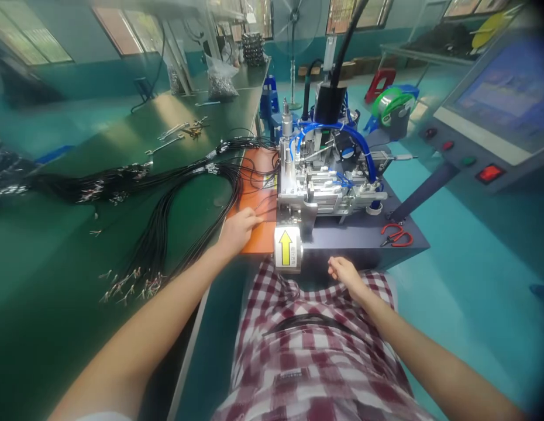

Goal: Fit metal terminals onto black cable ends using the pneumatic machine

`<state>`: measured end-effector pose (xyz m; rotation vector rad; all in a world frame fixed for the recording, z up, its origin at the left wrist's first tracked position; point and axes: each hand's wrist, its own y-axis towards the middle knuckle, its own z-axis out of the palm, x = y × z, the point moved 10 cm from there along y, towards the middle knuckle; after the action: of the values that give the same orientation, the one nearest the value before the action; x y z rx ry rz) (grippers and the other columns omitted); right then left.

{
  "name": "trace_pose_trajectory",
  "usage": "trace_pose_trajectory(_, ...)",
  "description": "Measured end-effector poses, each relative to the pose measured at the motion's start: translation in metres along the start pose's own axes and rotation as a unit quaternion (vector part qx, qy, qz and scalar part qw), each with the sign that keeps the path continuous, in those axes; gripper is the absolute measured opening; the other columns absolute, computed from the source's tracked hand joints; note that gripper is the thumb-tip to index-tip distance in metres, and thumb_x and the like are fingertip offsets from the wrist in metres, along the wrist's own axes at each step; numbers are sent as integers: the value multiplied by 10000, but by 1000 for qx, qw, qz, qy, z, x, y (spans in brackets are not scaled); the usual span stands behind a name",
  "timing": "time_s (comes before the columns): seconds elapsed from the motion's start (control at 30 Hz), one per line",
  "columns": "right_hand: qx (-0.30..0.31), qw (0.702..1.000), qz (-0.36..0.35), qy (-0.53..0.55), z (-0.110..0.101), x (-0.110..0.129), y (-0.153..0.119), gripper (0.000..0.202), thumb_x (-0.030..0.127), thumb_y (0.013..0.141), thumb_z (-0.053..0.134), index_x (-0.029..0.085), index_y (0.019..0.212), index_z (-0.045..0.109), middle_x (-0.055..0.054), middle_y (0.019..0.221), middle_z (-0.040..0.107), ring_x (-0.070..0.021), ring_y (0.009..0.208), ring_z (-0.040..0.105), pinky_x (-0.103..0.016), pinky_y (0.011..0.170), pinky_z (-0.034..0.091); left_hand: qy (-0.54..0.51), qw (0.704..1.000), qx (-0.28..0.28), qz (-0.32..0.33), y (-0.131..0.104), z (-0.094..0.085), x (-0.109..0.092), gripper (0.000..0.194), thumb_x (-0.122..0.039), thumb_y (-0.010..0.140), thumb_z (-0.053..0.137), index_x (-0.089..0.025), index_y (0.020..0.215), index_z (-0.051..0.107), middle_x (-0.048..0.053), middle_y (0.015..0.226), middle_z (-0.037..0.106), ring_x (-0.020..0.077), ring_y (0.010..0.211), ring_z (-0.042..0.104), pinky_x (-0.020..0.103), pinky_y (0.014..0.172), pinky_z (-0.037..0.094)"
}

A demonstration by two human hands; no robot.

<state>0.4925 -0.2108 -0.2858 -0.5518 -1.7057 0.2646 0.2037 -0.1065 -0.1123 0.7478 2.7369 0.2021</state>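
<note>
My left hand [240, 229] is over the orange plate [260, 237], its fingers closed around a thin dark cable [265, 204] beside the machine [324, 187]. In front of the machine's dark base, my right hand [342, 272] hangs with its fingers curled together; anything between its fingertips is too small to make out. A white cylinder with a yellow arrow [285, 248] sits between my hands at the machine's front edge. Bundles of black cables [167, 204] with stripped ends [134, 283] spread across the green table to the left.
Red-handled pliers [397, 235] lie on the base's right side. A screen panel with buttons [491, 117] stands at the right. On the green table [92, 327] are wrenches [167, 143] and a plastic bag of small parts [221, 79]. Behind are a fan [293, 17] and stools [379, 85].
</note>
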Motion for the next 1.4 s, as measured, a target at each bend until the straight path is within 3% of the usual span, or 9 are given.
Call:
trace_pose_trajectory(0.3, 15, 999, 12, -26, 9, -11, 7, 287, 358, 995, 579, 134, 819, 614, 48, 665, 585, -80, 528, 537, -231, 551, 492, -20, 1000, -23, -8, 3, -5, 6, 224, -331, 965, 592, -167, 1105, 651, 63, 1081, 676, 175, 911, 661, 368, 788, 580)
trace_pose_trajectory(0.53, 22, 1000, 4, 7, 15, -16, 3, 297, 363, 952, 599, 163, 735, 560, 66, 575, 553, -83, 467, 471, -234, 537, 421, -20, 997, -47, -61, 44, -2, 33, 275, -357, 955, 606, -166, 1151, 635, 75, 1135, 665, 192, 952, 660, 399, 826, 577)
trace_pose_trajectory(0.7, 15, 999, -4, 38, 10, -19, -5, 342, 508, 783, 616, 199, 666, 526, 47, 507, 546, -92, 425, 423, -241, 493, 342, -24, 996, -53, -65, 48, -3, 36, 302, -363, 952, 609, -172, 1185, 624, 83, 1171, 656, 202, 981, 658, 410, 839, 575)
trace_pose_trajectory(0.9, 34, 998, -11, 47, 10, -9, -14, 421, 625, 581, 607, 225, 573, 474, 35, 482, 506, -99, 421, 388, -263, 491, 307, -24, 998, -48, -46, 44, -11, 19, 308, -365, 955, 603, -181, 1201, 622, 90, 1208, 648, 209, 1014, 652, 427, 871, 569)
trace_pose_trajectory(1.0, 51, 998, -10, 42, 9, -4, -18, 430, 639, 556, 602, 228, 554, 475, 31, 477, 501, -101, 419, 377, -274, 501, 308, -30, 998, -33, -34, 35, -33, 23, 325, -370, 955, 604, -179, 1217, 616, 93, 1225, 646, 219, 1042, 650, 443, 893, 562)
trace_pose_trajectory(1.07, 60, 998, -4, 37, 5, -3, -20, 428, 635, 554, 617, 223, 567, 504, 27, 494, 511, -108, 432, 385, -277, 507, 311, -32, 998, -20, -47, 21, -57, 37, 314, -382, 956, 597, -168, 1183, 629, 89, 1185, 664, 215, 1027, 656, 440, 891, 557)
trace_pose_trajectory(1.2, 59, 998, 16, 23, -15, 4, -25, 434, 639, 579, 640, 219, 584, 534, 30, 513, 498, -115, 465, 386, -279, 523, 317, -28, 992, 38, -116, -19, -90, 71, 281, -403, 931, 515, -199, 867, 697, 41, 863, 733, 178, 782, 673, 318, 727, 541)
trace_pose_trajectory(1.3, 34, 999, 7, 0, -32, 26, -27, 454, 656, 600, 661, 223, 562, 531, 26, 525, 482, -128, 493, 406, -291, 537, 361, -19, 983, 87, -164, -49, -88, 77, 250, -438, 828, 573, -231, 721, 662, -11, 629, 670, 165, 572, 607, 268, 541, 448)
trace_pose_trajectory(1.4, 21, 1000, -6, -20, -39, 51, -28, 471, 676, 614, 668, 227, 571, 534, 19, 536, 486, -131, 492, 408, -294, 528, 380, 0, 974, 87, -207, -66, -76, 76, 163, -377, 782, 592, -238, 699, 573, -35, 550, 584, 162, 493, 534, 269, 488, 365)
